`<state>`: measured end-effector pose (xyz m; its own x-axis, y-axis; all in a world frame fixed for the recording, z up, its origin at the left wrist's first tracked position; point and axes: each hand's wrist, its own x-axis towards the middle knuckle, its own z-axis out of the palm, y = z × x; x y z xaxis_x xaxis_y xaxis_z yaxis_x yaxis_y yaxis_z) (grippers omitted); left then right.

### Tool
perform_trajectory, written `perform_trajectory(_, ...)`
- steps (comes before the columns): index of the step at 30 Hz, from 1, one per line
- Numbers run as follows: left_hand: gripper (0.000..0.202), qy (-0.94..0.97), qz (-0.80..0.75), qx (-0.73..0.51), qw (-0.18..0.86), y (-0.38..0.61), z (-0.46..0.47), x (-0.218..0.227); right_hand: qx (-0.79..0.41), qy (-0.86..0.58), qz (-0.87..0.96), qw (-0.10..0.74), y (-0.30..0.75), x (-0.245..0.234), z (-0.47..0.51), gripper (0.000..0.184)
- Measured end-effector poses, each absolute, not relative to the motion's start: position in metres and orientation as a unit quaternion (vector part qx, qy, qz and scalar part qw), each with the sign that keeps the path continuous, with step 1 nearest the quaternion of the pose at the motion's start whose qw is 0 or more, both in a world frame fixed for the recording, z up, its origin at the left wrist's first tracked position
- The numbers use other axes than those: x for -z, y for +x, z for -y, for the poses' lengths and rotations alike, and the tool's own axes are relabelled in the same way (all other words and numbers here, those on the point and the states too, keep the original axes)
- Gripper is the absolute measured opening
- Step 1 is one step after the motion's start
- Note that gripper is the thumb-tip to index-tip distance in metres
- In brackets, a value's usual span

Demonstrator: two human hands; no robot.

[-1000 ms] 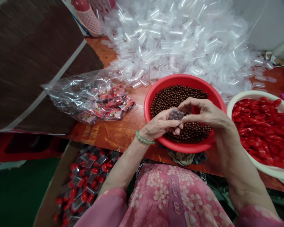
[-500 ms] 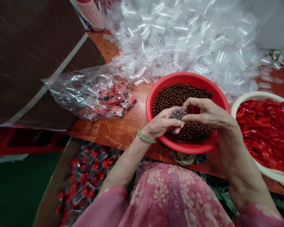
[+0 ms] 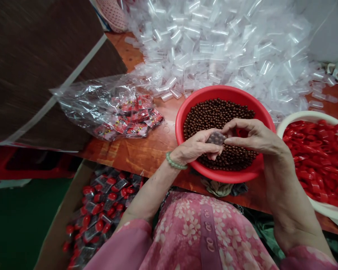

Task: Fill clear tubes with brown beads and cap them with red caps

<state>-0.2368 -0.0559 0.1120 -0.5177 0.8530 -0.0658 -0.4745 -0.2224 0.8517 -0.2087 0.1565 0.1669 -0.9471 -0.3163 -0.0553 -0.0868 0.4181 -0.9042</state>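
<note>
Centre of frame: the left hand (image 3: 195, 147) and right hand (image 3: 252, 135) together pinch a small clear container (image 3: 215, 138) filled with brown beads, each grip closed on it, above the red basin (image 3: 183, 112) of beads. Filling appears complete; capping seems next, calling for a red cap (image 3: 312, 150) from the white basin (image 3: 326, 208) at right.

Bare bench (image 3: 146, 152) lies open left of the red bowl (image 3: 186, 112); clear tubes (image 3: 214, 45) crowd behind, the white bowl (image 3: 287, 123) seemingly blocks the right.
</note>
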Motion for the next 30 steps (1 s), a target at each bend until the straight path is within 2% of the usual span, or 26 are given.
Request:
perform_trajectory(7, 0.032, 0.183, -0.480, -0.729, 0.452, -0.236, 0.057, -0.119, 0.474, -0.158, -0.856, 0.135, -0.211, -0.167, -0.151, 0.026)
perform_trajectory(11, 0.036, 0.187, -0.476, -0.728, 0.456, -0.235, 0.056, -0.117, 0.490, -0.168, -0.838, 0.171, -0.214, -0.170, -0.156, 0.035)
perform_trajectory(14, 0.041, 0.192, -0.453, -0.748, 0.446, -0.235, 0.056, -0.115, 0.541, -0.123, -0.819, 0.149, -0.214, -0.168, -0.161, 0.040)
perform_trajectory(17, 0.039, 0.198, -0.447, -0.747, 0.450, -0.235, 0.057, -0.114, 0.549, -0.094, -0.822, 0.120, -0.211, -0.165, -0.163, 0.035)
perform_trajectory(21, 0.033, 0.200, -0.458, -0.731, 0.463, -0.236, 0.057, -0.115, 0.536, -0.123, -0.827, 0.119, -0.208, -0.165, -0.160, 0.029)
perform_trajectory(27, 0.050, 0.197, -0.481, -0.733, 0.439, -0.238, 0.057, -0.114, 0.528, -0.118, -0.832, 0.121, -0.208, -0.162, -0.157, 0.033)
perform_trajectory(30, 0.051, 0.196, -0.489, -0.719, 0.454, -0.238, 0.057, -0.115, 0.531, -0.119, -0.829, 0.130, -0.208, -0.158, -0.159, 0.034)
